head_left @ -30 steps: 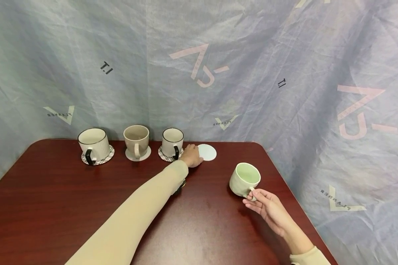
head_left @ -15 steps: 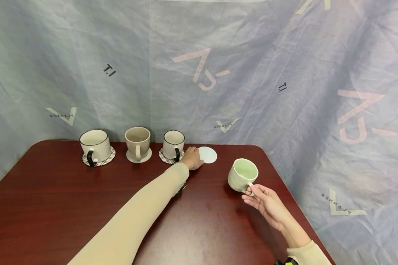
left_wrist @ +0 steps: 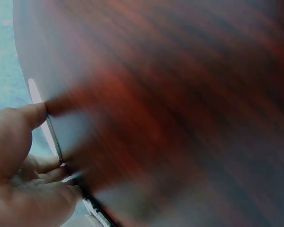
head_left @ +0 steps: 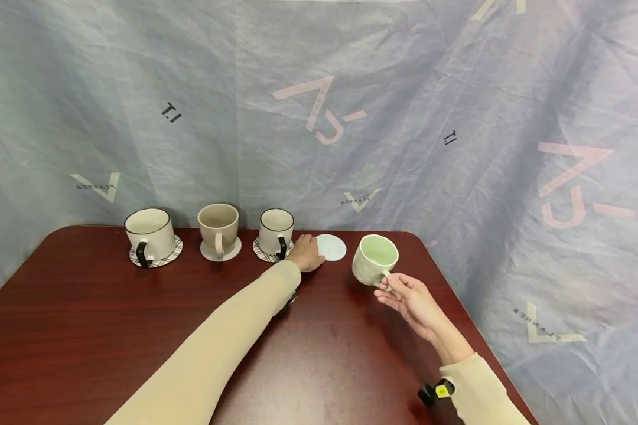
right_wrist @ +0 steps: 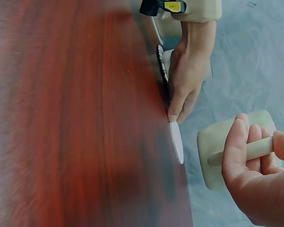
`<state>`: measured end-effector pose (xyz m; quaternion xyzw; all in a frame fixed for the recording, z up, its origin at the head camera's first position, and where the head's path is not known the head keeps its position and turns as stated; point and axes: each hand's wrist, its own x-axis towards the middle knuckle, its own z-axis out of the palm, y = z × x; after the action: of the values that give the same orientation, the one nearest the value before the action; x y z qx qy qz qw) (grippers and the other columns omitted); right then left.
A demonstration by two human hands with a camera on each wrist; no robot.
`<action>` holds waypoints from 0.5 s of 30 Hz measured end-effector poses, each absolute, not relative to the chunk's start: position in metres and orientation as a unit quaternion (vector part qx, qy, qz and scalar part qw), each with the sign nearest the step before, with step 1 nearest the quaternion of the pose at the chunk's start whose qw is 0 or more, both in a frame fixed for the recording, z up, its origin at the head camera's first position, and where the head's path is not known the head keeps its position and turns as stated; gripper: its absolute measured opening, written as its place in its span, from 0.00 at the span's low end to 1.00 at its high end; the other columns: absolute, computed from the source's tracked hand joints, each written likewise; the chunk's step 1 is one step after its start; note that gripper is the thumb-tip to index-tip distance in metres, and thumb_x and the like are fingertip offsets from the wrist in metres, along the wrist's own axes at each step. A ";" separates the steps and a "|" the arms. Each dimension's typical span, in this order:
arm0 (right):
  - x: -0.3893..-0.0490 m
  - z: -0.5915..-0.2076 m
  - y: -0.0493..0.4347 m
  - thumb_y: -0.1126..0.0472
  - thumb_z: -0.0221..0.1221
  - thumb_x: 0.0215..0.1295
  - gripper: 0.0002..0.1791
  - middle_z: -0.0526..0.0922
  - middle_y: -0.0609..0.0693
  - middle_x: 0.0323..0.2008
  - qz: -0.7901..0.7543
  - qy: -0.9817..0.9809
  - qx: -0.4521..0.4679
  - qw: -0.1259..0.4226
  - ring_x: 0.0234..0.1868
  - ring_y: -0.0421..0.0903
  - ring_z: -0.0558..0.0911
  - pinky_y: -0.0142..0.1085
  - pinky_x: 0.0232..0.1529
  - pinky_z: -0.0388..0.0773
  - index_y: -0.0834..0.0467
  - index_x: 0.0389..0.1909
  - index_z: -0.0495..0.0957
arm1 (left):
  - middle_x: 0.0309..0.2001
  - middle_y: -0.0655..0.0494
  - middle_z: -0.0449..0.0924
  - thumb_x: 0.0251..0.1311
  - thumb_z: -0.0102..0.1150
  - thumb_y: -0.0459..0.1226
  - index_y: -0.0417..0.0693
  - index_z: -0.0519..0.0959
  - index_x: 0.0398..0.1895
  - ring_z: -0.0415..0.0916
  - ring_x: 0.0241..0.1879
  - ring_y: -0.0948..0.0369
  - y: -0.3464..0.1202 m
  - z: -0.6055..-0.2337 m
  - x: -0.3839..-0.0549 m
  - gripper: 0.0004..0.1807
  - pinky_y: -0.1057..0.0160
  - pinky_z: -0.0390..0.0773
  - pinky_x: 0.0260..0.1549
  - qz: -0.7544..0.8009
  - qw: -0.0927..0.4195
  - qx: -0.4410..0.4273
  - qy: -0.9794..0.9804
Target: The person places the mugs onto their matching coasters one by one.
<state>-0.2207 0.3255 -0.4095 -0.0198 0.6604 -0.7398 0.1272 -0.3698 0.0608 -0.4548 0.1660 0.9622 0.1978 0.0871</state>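
My right hand (head_left: 410, 304) pinches the handle of a pale green mug (head_left: 369, 270), which it holds upright above the table. In the right wrist view, the thumb and fingers close on the handle (right_wrist: 258, 150) of this mug. At the back of the table, my left hand (head_left: 305, 254) holds the left edge of a round white coaster (head_left: 332, 247). The left wrist view has the thumb and fingertips of the left hand (left_wrist: 14, 151) against the coaster (left_wrist: 51, 135). A gap separates the mug from the coaster, with the mug to its right and a little nearer.
Left along the back edge stand a white ribbed mug (head_left: 156, 236), a beige mug (head_left: 218, 227) and a small white mug (head_left: 275, 233), each on a coaster. A grey printed curtain (head_left: 191, 147) hangs behind the dark red table (head_left: 111, 330). Black straps sit at both wrists.
My right hand has carried the green mug back and to the left, closer to the white coaster. My left hand has stayed at the coaster.
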 end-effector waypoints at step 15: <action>-0.269 -0.415 0.289 0.61 0.50 0.86 0.11 0.80 0.53 0.41 -0.740 0.663 -0.016 0.114 0.45 0.45 0.88 0.42 0.59 0.84 0.64 0.45 0.77 | 0.77 0.36 0.63 0.78 0.58 0.47 0.29 0.63 0.77 0.57 0.79 0.43 0.064 -0.474 -0.386 0.37 0.52 0.59 0.79 0.206 0.082 0.160 0.962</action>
<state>-0.2687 0.2892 -0.4145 -0.0165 0.6629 -0.7398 0.1141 -0.3864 0.0642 -0.4743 0.1603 0.9619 0.2058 0.0823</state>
